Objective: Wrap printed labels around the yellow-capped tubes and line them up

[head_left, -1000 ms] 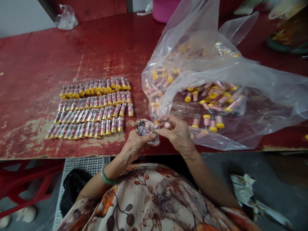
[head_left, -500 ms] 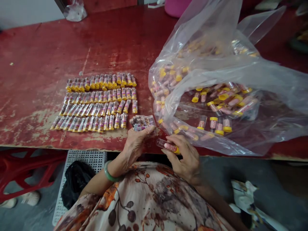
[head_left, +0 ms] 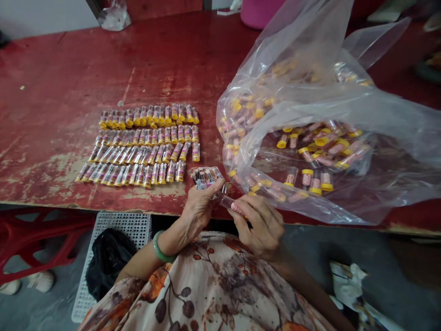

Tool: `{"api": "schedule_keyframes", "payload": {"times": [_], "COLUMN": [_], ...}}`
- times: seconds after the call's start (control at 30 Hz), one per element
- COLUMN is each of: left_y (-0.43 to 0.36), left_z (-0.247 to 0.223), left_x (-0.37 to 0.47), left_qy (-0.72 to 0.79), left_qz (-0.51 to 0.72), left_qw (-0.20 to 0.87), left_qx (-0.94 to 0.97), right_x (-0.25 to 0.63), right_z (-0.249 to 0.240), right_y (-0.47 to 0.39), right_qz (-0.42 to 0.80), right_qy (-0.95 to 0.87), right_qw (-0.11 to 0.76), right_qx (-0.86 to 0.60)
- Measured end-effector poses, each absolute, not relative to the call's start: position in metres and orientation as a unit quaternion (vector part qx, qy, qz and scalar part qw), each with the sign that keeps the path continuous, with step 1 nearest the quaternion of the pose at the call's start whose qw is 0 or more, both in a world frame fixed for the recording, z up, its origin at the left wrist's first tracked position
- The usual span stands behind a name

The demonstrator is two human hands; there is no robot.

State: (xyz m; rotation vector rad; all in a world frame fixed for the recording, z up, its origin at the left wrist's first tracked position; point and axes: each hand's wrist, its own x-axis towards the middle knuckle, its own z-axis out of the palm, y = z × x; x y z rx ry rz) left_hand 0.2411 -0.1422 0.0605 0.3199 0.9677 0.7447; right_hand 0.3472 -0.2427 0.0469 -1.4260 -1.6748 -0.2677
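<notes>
My left hand (head_left: 200,201) is closed on a stack of small printed labels (head_left: 206,177), its thumb lying across the top. Pinched in my right hand (head_left: 260,223) is a clear tube (head_left: 237,208) with pink beads inside; my fingers mostly hide its yellow cap. The tube's clear end points left, close to the labels; whether they touch I cannot tell. Beyond my left hand, rows of labelled tubes (head_left: 138,174) with yellow caps lie side by side. To the right, a large clear plastic bag (head_left: 292,101) lies open, with many loose pink-filled tubes (head_left: 324,156) inside.
All this lies on a worn red table (head_left: 165,59). A pink container (head_left: 257,14) and a crumpled clear bag (head_left: 115,16) stand along its back. Below the front edge are a red stool (head_left: 44,243), a white perforated seat (head_left: 141,225) and a black bag (head_left: 110,259).
My right hand has brought the tube slightly left, closer to the labels, and its fingers now cover more of the cap. The labels in my left hand have tilted. The whole view has shifted slightly.
</notes>
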Motion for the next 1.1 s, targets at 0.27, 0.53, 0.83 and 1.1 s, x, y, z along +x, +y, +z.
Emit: {"api": "schedule_keyframes", "payload": {"times": [0.27, 0.53, 0.83, 1.1], "left_y": [-0.144, -0.148, -0.148, -0.161], "left_z": [0.063, 0.062, 0.051, 0.053], "left_x": [0.234, 0.229, 0.229, 0.226], "left_qy": [0.438, 0.442, 0.451, 0.437], "left_qz": [0.343, 0.341, 0.348, 0.317], "left_qw": [0.820, 0.815, 0.804, 0.808], "left_qx": [0.132, 0.155, 0.173, 0.235], "right_x": [0.345, 0.339, 0.342, 0.344], "right_z": [0.040, 0.041, 0.046, 0.043], "right_y": [-0.242, -0.237, -0.244, -0.227], "right_qz": [-0.181, -0.153, 0.041, 0.469], "right_qy": [-0.670, -0.637, -0.535, -0.277], "right_qw": [0.375, 0.436, 0.529, 0.550], "right_qx": [-0.614, -0.617, -0.658, -0.633]}}
